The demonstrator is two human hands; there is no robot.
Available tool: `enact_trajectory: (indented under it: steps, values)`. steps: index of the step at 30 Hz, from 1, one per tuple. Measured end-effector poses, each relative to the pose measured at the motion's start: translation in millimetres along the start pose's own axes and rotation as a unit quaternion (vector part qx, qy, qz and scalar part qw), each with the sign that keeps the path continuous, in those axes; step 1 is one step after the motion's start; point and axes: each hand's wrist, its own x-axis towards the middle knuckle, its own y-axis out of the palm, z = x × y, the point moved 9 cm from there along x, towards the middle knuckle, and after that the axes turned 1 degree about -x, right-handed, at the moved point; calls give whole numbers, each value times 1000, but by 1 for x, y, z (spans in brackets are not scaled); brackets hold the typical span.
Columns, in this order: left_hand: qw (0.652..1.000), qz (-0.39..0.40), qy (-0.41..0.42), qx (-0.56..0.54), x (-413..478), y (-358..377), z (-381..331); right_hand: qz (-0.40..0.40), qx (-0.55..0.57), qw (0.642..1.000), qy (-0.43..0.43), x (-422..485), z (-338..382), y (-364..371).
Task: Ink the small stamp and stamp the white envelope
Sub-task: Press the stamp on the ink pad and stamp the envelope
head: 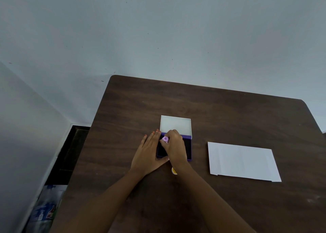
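Note:
A purple ink pad (pixel 188 149) lies open in the middle of the dark wooden table (pixel 220 109), its white lid (pixel 175 124) flipped back behind it. My right hand (pixel 174 148) is shut on a small pink-purple stamp (pixel 165 139) and holds it down over the pad's dark ink surface near its left side. My left hand (pixel 147 153) lies flat with fingers spread against the pad's left edge, steadying it. The white envelope (pixel 242 161) lies flat to the right of the pad, apart from both hands.
A small yellow and white round thing (pixel 174 170) peeks out under my right wrist, just in front of the pad. The table's left edge drops to the floor, where a plastic bag (pixel 44 210) lies. A grey wall stands behind the table.

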Motion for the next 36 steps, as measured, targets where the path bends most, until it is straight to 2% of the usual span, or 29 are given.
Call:
enact_trajectory:
  steps: [11,14,16,18,19,21,23,24,26,29,33,36]
  values:
    - [1000,-2,-9,-12,0,0,1,8,26,1000,15,2,-1,-5]
    - [1000,5,-15,-20,0,0,2,0,117,992,45,3,-14,-16]
    - [1000,9,-19,-21,-1,1,3,-23,218,969,113,0,-37,-27]
    - [999,14,-23,-22,-1,1,3,-7,358,910,209,-9,-60,-25]
    - [999,18,-25,-25,-1,2,2,11,439,863,250,-15,-68,-22]
    - [999,28,-28,-29,0,2,2,33,590,746,308,-26,-74,-20]
    - [998,42,-37,-33,0,3,3,45,689,638,341,-37,-76,-20]
    - [997,46,-44,-34,0,3,2,50,719,602,344,-41,-76,-22]
    - [997,37,-65,-29,2,1,2,61,754,562,334,-46,-75,-28]
    - [997,-12,-76,-1,6,-10,-10,72,775,545,313,-53,-74,-41]
    - [998,-47,-19,27,14,-15,-55,62,761,572,301,-58,-82,-62]
    - [998,-21,54,28,14,3,-103,22,743,609,277,-55,-101,-87]
